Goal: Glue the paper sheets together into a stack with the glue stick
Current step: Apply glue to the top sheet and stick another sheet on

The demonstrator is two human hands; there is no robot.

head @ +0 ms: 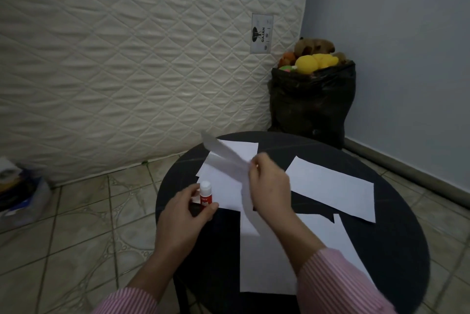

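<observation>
My left hand (187,208) grips a red glue stick with a white cap (205,195), held upright over the left side of the round black table (396,242). My right hand (269,184) pinches a white paper sheet (226,158) and holds it lifted and bent above the table; the sheet is blurred. Under it lies another white sheet (223,186). A further sheet (333,186) lies flat at the right, and one more (269,257) lies at the near edge, partly hidden by my right arm.
A quilted mattress (127,59) leans against the wall behind the table. A black bag (310,102) full of soft toys stands in the corner. Clutter (17,186) sits on the tiled floor at far left.
</observation>
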